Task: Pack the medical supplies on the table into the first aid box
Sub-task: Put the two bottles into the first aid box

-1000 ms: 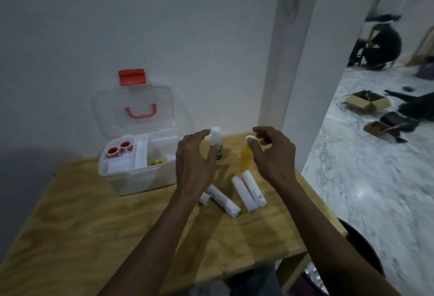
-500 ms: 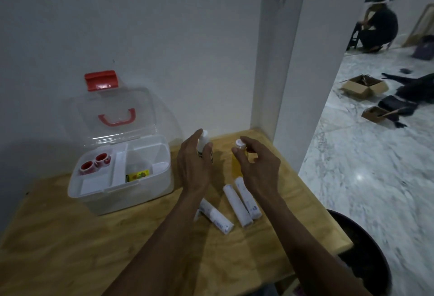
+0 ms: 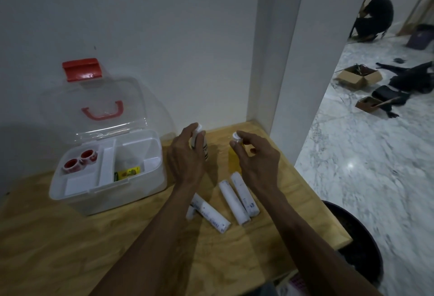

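While both our arms reach over the wooden table (image 3: 70, 248), our left hand (image 3: 187, 157) curls around a white bottle (image 3: 199, 142) standing at the far side, fingers wrapped on its body. Our right hand (image 3: 256, 157) is at the white cap of a yellow bottle (image 3: 232, 159) just to the right; thumb and forefinger sit at the cap, though we cannot tell if they actually pinch it. Three white rolls (image 3: 234, 199) lie on the table near us, between our forearms. At the left stands the first aid box (image 3: 131, 192), lid raised against the wall, with two red-cored tape rolls (image 3: 79, 159) in its tray.
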Motion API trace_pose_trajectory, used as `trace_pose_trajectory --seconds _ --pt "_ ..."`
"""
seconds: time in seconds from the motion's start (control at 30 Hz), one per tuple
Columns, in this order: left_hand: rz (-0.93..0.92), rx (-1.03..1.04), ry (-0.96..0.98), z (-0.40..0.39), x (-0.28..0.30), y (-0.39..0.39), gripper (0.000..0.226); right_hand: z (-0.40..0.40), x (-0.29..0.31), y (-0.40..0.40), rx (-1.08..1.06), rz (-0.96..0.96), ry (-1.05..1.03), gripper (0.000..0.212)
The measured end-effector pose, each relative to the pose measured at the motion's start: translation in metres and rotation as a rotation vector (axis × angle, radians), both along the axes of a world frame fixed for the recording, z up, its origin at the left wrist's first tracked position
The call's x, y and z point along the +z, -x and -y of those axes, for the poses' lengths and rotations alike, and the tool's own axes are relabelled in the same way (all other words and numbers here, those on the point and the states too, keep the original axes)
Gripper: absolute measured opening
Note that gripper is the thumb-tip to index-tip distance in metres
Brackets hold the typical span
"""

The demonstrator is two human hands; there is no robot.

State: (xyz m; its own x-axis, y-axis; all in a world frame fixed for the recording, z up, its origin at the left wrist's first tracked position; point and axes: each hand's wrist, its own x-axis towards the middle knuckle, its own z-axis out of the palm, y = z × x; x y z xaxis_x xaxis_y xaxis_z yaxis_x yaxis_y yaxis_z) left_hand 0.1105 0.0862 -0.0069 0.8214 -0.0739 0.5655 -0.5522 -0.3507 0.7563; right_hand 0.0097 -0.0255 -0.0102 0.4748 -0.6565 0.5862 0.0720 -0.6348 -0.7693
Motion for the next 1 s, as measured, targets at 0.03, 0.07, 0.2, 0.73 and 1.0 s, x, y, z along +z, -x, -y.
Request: trace_pose_trajectory --seconds 0.03,0.07,0.2,0.73,1.0 --pt "0.002 -0.003 0.014 0.0 0.001 0.0 0.025 0.001 0.002 0.0 -0.001 0.0 -0.001 0.025" --pt "0.006 -0.006 0.027 0.0 0.002 0.001 0.025 0.001 0.005 0.001 -0.005 0.002 0.004 0.025" --pt "0.044 -0.009 0.094 -0.003 0.022 0.011 0.022 0.002 0.023 0.003 -0.016 0.024 0.027 0.024" --pt "0.184 0.138 0.155 -0.131 0.124 -0.011 0.021 -0.092 0.111 -0.044 0.284 0.138 0.003 0.019" --pt "0.134 0.126 0.118 -0.144 0.104 -0.049 0.021 -0.124 0.095 -0.087 0.336 0.093 -0.024 0.018"
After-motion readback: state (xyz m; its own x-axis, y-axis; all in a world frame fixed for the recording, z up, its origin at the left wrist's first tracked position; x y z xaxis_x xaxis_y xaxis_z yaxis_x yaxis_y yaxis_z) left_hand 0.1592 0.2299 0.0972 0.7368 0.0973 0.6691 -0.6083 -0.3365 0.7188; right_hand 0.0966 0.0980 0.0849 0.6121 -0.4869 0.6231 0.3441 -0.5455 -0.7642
